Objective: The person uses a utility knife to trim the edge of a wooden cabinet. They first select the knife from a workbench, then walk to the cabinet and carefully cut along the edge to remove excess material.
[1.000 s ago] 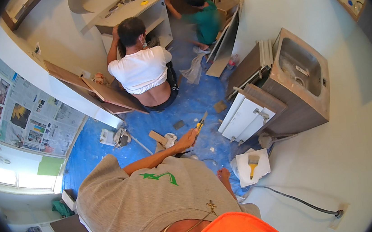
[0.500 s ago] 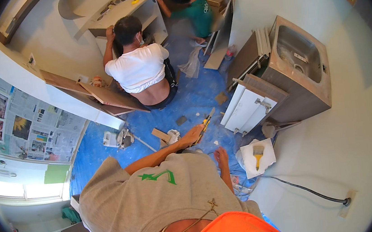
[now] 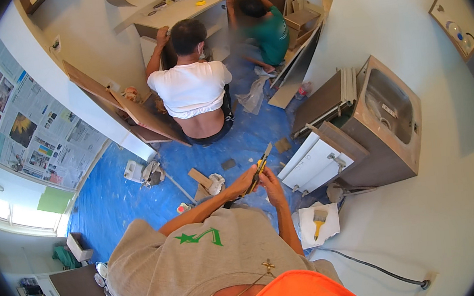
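In front of my chest my left hand (image 3: 245,179) grips a yellow and black utility knife (image 3: 261,165), its pale blade pointing up and away from me. My right hand (image 3: 268,180) has its fingers closed on the same knife, beside my left. Below them on the right, a yellow-handled paintbrush (image 3: 318,224) lies on a white square board (image 3: 306,226). Beyond the knife, wood offcuts (image 3: 200,178) and a crumpled white item (image 3: 216,185) lie on the blue floor sheet (image 3: 103,191).
Two co-workers, one in white (image 3: 191,92) and one in green (image 3: 271,37), crouch at a cabinet (image 3: 207,1). A steel sink (image 3: 392,114) on a cabinet stands right, with panels (image 3: 313,157) against it. Boards (image 3: 129,113) lean left; a cable (image 3: 376,266) runs along lower right.
My right hand has risen from low beside me to meet the knife and close on it alongside my left hand. The knife has shifted slightly right.
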Demonstrator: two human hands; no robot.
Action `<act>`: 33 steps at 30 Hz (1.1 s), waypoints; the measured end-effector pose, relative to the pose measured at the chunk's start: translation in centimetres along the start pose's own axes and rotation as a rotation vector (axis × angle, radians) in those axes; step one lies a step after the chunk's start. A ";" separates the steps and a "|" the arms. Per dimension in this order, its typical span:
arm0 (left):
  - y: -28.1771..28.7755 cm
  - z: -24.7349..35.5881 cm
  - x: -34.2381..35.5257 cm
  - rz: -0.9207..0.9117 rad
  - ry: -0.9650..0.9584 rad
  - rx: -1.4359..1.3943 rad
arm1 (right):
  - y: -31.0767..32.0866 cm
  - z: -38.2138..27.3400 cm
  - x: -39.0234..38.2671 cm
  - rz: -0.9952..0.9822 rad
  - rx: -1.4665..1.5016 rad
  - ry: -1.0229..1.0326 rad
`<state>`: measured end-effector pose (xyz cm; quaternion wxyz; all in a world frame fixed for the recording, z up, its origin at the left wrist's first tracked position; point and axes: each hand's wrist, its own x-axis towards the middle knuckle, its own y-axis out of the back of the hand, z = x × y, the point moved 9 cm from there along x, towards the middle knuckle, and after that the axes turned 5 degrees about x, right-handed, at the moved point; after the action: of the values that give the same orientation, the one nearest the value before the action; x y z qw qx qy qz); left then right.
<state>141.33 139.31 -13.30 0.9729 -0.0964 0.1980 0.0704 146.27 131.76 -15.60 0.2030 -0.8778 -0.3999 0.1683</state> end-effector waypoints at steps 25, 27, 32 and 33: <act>2.4 -7.2 0.4 -0.042 0.036 0.170 | 27.9 26.8 -16.5 0.996 0.207 -0.324; 2.0 -7.5 0.4 -0.067 0.051 0.187 | 28.5 29.7 -20.5 1.089 0.153 -0.424; 1.0 -8.6 0.6 -0.127 0.077 0.211 | 25.8 32.7 -25.7 1.068 0.127 -0.649; 0.6 -8.7 0.7 -0.147 0.067 0.208 | 25.3 32.3 -25.8 1.046 0.107 -0.648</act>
<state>138.60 138.14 -21.49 0.9730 -0.0117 0.2291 -0.0252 131.48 103.92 -52.43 0.0055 -0.8505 0.0514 0.5234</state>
